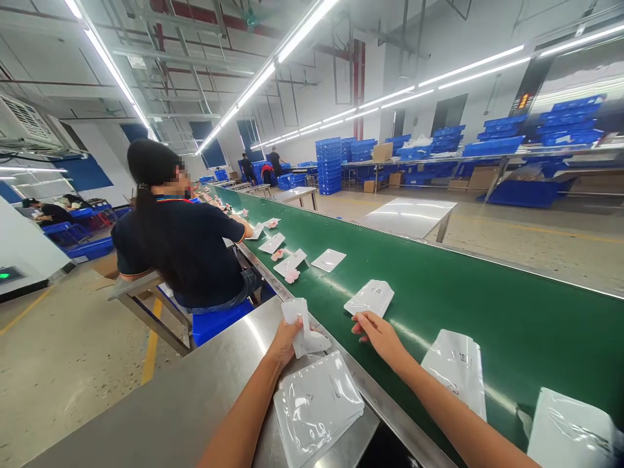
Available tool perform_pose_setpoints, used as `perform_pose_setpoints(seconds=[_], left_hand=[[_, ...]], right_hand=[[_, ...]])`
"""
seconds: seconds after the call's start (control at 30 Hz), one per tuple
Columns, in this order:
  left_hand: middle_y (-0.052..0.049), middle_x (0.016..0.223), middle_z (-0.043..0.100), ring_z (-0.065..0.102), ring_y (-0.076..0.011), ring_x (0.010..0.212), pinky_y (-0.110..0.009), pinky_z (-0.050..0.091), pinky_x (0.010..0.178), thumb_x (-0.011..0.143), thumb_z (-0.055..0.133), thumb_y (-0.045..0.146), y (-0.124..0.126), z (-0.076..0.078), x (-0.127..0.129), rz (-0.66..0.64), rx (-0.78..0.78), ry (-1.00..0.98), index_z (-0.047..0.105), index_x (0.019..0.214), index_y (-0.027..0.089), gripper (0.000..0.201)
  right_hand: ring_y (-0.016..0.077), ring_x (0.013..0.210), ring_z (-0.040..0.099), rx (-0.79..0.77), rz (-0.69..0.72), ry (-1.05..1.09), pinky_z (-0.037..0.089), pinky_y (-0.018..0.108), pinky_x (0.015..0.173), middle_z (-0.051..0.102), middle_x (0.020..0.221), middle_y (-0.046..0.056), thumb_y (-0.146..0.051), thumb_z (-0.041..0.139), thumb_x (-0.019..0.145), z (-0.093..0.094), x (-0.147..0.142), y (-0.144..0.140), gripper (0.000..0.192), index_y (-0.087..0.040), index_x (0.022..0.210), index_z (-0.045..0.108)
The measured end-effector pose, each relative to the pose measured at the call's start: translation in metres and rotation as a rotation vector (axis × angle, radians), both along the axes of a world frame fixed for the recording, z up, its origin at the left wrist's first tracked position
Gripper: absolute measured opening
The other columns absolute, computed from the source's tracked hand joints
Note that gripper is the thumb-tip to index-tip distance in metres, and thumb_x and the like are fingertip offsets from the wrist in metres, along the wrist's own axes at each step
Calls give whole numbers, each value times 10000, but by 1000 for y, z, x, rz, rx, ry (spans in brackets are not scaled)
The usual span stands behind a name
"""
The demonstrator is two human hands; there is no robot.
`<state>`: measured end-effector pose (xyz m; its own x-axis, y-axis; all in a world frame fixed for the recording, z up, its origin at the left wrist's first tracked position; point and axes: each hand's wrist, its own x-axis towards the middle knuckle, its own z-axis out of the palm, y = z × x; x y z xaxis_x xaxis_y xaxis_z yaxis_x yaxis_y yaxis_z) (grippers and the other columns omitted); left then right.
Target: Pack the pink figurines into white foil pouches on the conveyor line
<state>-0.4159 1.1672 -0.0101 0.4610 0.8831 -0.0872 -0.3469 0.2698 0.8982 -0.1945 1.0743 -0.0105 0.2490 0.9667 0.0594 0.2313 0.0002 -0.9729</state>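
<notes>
Head view, looking forward and down along a production line: the person's left hand (285, 341) is closed around a small white pouch (303, 327), held upright over the edge of the steel worktable (160, 403), where the table meets the belt. Just below that hand a stack of clear-fronted white packets (316, 406) lies flat on the steel surface, close to the left forearm. The right hand (379, 335) reaches out over the green conveyor belt (487, 312) with its fingers loosely curled and holding nothing; its fingertips are just beside a flat white packet (369, 298) lying on the belt, and it cannot be told whether they touch it. Along the right forearm another white packet (455, 370) rests on the belt, and a further one (570, 432) lies at the lower right corner of the frame. Farther up the belt a row of smaller white packets (329, 259) lies spread out, some with small pink items (292, 276) beside them. A co-worker (182, 240) in a dark shirt sits at the left of the belt on a blue seat, back to the camera, one arm stretched toward the packets on the belt. Beyond the belt, on the right, stand a low steel table (409, 216) and stacks of blue crates (329, 166) on racks, and more people work in the far background under long strip lights.
</notes>
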Motion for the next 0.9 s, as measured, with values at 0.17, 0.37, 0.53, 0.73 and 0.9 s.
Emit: perform_pose_setpoints(seconds=[0.17,0.37,0.53,0.73,0.9], left_hand=[[-13,612,598,604,-169,599,-267,461,589,610,743,512,14,-10,-2,101,-4,-53,555,765,120,461],[-26,640,620,622,-188,609,-294,481,618,605,759,481,18,-15,2,133,-44,-73,567,866,113,491],[-50,634,633,634,-216,637,-307,488,623,560,788,475,22,-15,4,125,-71,-80,577,893,102,543],[-53,656,620,605,-181,592,-286,479,590,592,774,465,24,-17,4,98,-78,-106,590,874,100,497],[-44,675,610,592,-171,598,-265,463,577,587,776,471,24,-17,3,80,-70,-114,596,907,115,511]], right_hand=[[150,800,625,-51,17,-28,520,237,624,653,817,43,-417,399,843,12,-5,57,293,-193,897,579],[129,789,622,-163,16,-179,516,226,614,648,916,53,-342,386,883,19,-19,140,240,-180,941,554],[151,804,604,-237,21,-410,502,336,717,617,966,61,-428,432,902,21,-41,199,351,-143,1076,542],[279,1097,496,-211,12,-747,380,435,882,537,1182,164,-526,374,873,22,-73,227,515,-124,1145,547],[276,1020,540,-137,98,-955,380,400,834,614,1080,116,-467,352,874,21,-81,212,413,-189,987,637]])
